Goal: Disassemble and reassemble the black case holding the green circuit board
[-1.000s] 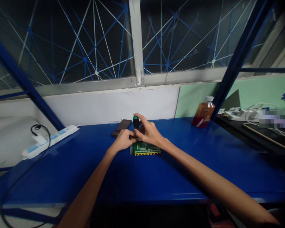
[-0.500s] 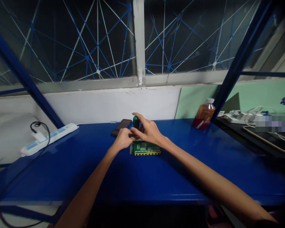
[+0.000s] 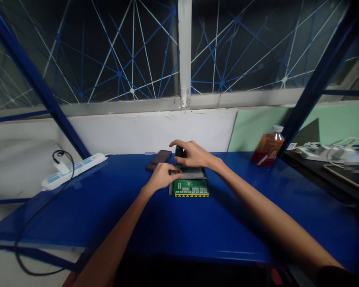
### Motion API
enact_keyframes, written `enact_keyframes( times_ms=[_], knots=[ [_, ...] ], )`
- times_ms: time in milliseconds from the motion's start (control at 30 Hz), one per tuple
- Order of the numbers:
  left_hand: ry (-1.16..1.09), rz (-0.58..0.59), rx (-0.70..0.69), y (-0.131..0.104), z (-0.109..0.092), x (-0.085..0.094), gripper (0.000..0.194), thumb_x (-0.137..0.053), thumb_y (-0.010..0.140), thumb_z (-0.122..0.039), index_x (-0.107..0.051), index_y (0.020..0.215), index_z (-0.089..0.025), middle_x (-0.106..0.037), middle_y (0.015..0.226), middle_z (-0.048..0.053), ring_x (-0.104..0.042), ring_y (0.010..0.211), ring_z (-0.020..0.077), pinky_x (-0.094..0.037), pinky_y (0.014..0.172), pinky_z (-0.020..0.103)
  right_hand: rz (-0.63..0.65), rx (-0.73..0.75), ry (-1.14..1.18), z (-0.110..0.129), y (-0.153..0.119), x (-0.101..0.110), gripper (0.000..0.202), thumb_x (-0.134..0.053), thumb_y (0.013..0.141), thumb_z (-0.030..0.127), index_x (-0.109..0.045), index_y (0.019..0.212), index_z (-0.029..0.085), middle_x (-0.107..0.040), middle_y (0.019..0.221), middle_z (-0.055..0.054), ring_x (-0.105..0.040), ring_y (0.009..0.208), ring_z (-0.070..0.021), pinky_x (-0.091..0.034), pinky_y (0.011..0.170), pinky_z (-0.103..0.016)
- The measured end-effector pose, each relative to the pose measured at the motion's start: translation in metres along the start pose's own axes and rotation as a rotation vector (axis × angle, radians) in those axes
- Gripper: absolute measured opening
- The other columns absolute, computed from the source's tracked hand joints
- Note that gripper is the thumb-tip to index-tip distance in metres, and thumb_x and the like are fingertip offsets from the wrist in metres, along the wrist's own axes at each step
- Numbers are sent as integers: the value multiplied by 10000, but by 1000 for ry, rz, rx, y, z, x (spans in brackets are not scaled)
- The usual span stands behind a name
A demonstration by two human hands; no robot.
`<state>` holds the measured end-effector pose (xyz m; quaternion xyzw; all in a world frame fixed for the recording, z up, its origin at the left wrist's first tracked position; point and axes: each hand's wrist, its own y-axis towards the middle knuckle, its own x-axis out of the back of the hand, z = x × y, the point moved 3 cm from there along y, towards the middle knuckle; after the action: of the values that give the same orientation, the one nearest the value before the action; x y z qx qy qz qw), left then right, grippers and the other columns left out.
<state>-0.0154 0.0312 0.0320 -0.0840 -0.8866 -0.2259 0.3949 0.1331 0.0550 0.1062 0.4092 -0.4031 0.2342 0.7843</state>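
My right hand [image 3: 196, 153] grips an upright screwdriver [image 3: 178, 152] by its dark green and black handle, the index finger raised over the top. Below it, a green circuit board [image 3: 191, 186] with a yellow strip along the near edge lies on the blue table [image 3: 155, 227]. A grey metal plate [image 3: 193, 173] covers the board's far part. My left hand [image 3: 162, 175] rests at the plate's left end, thumb and fingertips parted close to the screwdriver's lower end. The screwdriver's tip, and anything small at it, cannot be made out.
A dark phone [image 3: 158, 160] lies behind my left hand. On the left is a white power strip [image 3: 86, 161] with a plugged-in black cable [image 3: 72, 169]. A drink bottle [image 3: 267, 147] stands at the right back, beside a blue frame post [image 3: 311, 79].
My left thumb and fingers have parted from their closer pinch near the screwdriver. My right hand has turned slightly around the handle, uncovering more of the plate. The whole view has shifted.
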Motion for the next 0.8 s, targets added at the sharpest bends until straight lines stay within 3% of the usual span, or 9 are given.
enact_keyframes(
  times_ms=[233,500,667,800],
  knots=[
    [15,16,-4,0,3,-1,169,-636,766,-300,-766,806,-200,-750,872,55,-675,849,229,-476,776,294,-3,-49,-91,2,-4,1,519,-528,807,499,-512,1232,202,-522,605,9,-445,580,-149,-249,558,-281],
    [11,48,-28,-3,-4,-1,192,-627,776,-308,-756,856,-191,-745,916,58,-674,885,226,-473,819,302,80,39,110,4,-8,8,463,-542,775,287,-495,1227,195,-649,805,-24,-546,688,-154,-341,641,-286],
    [83,-4,-12,-2,2,-3,203,-645,769,-354,-758,845,-203,-744,906,59,-665,885,235,-468,807,304,102,-14,198,1,-7,4,439,-556,807,367,-504,1204,188,-626,698,8,-539,566,-132,-346,597,-276],
    [72,20,-30,-3,0,-2,184,-613,792,-304,-756,847,-201,-744,900,60,-668,882,235,-467,804,314,77,-4,127,1,-7,4,468,-597,780,408,-528,1191,196,-581,649,20,-515,591,-142,-326,586,-274]
  ],
)
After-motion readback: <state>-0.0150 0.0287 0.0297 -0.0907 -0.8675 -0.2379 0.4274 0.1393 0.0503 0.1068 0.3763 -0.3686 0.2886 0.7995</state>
